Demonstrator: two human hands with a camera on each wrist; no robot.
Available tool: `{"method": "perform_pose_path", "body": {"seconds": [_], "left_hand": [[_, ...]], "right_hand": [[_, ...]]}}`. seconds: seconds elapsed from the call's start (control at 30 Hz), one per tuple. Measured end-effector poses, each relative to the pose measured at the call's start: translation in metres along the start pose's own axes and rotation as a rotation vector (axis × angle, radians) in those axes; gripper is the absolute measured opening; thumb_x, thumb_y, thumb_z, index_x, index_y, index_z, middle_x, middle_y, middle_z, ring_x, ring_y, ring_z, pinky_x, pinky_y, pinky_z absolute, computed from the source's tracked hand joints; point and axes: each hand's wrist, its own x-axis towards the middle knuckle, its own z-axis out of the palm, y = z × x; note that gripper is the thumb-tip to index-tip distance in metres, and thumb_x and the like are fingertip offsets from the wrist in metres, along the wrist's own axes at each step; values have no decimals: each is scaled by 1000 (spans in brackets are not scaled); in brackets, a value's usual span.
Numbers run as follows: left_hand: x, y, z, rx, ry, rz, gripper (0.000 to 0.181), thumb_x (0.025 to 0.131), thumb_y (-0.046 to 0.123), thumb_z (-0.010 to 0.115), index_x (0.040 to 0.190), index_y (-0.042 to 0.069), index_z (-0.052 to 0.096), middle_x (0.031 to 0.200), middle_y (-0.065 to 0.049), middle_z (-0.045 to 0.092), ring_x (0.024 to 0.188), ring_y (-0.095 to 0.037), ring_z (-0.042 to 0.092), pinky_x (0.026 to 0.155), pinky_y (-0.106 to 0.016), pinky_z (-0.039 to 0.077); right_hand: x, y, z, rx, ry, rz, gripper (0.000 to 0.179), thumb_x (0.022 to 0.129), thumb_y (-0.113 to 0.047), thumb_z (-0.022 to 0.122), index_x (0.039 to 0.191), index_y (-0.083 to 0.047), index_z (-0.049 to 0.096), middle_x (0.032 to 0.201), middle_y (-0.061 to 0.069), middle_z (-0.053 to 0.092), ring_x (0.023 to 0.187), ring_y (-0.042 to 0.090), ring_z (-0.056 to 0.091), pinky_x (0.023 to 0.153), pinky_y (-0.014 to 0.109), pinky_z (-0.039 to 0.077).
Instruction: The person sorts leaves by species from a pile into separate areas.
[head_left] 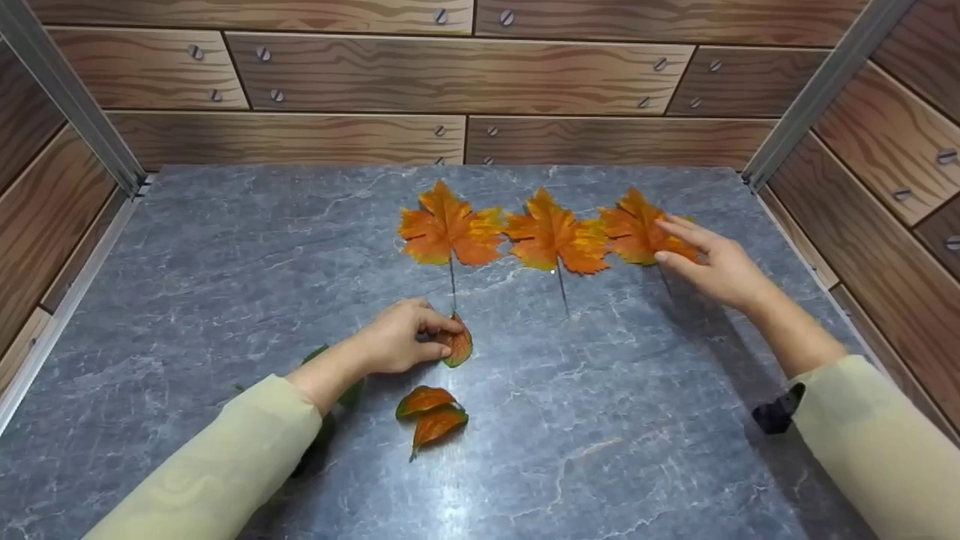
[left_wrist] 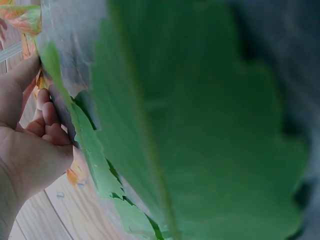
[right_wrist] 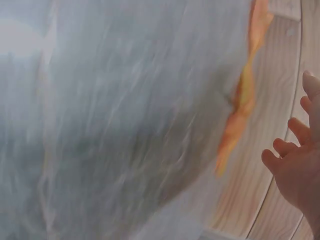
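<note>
Between thumb and fingers, my left hand [head_left: 401,335] pinches a small orange leaf with a green edge [head_left: 460,349], at the lower end of the left maple leaf's stem. That left maple leaf [head_left: 448,229], a middle one [head_left: 555,236] and a right one [head_left: 634,229] lie in a row, all orange with yellow patches. Over the right maple leaf is my right hand [head_left: 720,266], its fingers extended and partly covering it; contact cannot be made out. Two more small orange-green leaves [head_left: 439,425] lie together below my left hand.
Green leaves [head_left: 351,394] lie partly hidden under my left forearm; one large green leaf [left_wrist: 200,120] fills much of the left wrist view. The grey marbled tabletop [head_left: 247,247] is bounded by wood-patterned walls [head_left: 457,71] and metal corner posts [head_left: 814,97].
</note>
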Motion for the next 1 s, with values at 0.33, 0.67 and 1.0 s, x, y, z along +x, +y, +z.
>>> {"method": "perform_pose_path", "body": {"seconds": [0.33,0.67,1.0], "left_hand": [[2,0,1,-16,0,2,31,100,13,77,130,13,78,103,-3,67,89,-22,54,80,-37,45],[1,0,1,-20,5,-12,30,99,14,78,130,13,79,104,-3,68,89,-21,53,80,-37,43],[0,1,0,12,2,-25,33,99,18,79,131,16,78,104,-1,67,91,-20,53,82,-39,44]], "right_hand": [[-12,-72,41,145,-51,-152,50,106,-26,69,154,-20,58,155,3,57,139,28,55,113,53,43],[-42,-143,104,398,-287,-216,46,104,-23,70,149,-15,63,135,9,71,120,23,68,98,35,57],[-70,-178,151,616,-469,-277,43,105,-10,67,146,1,61,126,18,74,115,29,72,97,37,57]]}}
